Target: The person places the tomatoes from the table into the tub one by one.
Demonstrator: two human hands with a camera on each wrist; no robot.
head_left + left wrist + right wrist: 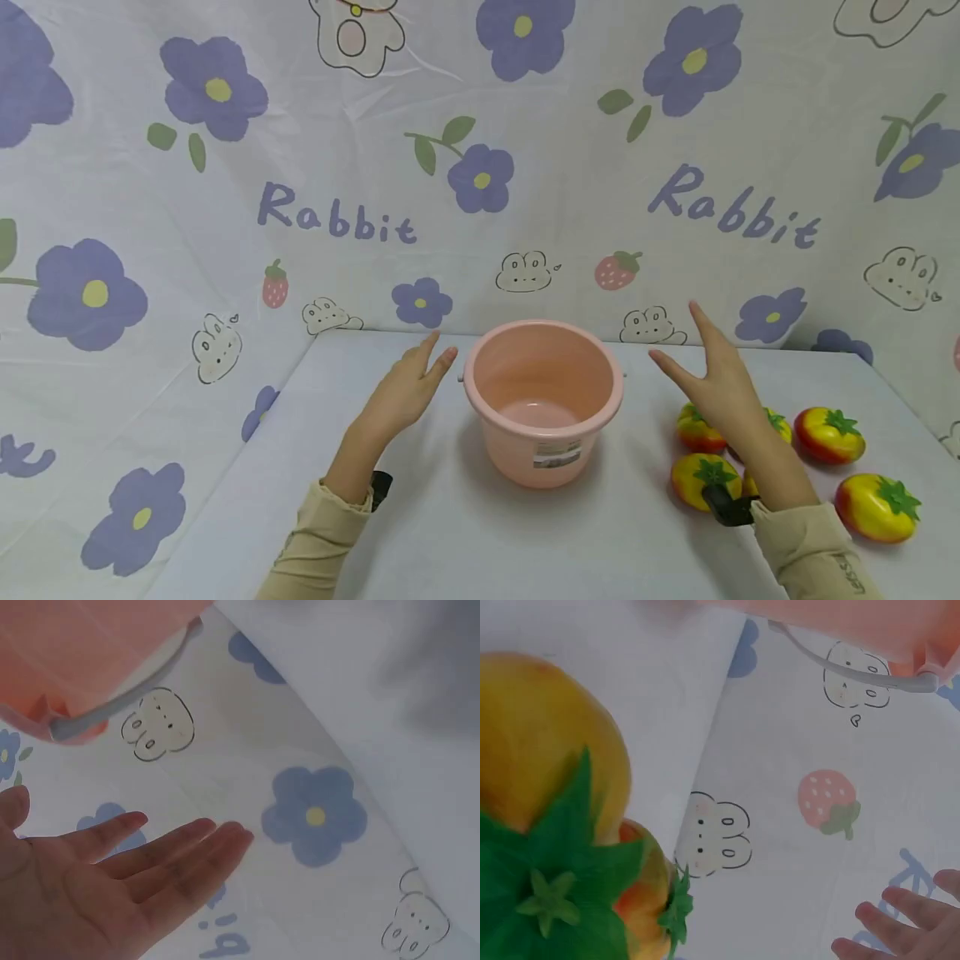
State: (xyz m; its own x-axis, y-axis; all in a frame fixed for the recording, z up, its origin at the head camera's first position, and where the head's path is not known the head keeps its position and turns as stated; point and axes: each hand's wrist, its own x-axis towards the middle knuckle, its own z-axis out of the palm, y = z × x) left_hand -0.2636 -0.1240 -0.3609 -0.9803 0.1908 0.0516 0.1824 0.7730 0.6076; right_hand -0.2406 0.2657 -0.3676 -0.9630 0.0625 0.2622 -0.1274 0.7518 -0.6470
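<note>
A pink bucket (543, 450) with a label on its front stands upright on the white table, and nothing shows inside it. My left hand (402, 392) is held just left of the bucket, fingers extended, touching nothing. On the other side my right hand (723, 387) hovers with thumb and forefinger spread wide, apart from the bucket and above several yellow-red persimmons with green leaves. In the left wrist view the bucket (90, 645) and its grey handle (127, 697) appear beyond my spread fingers. A large persimmon (547, 735) fills the left of the right wrist view.
The persimmons at the right include one at the back (829, 435) and one nearer the front edge (877, 508). Behind the white table (450, 550) hangs a cloth (570, 208) printed with flowers, rabbits and strawberries.
</note>
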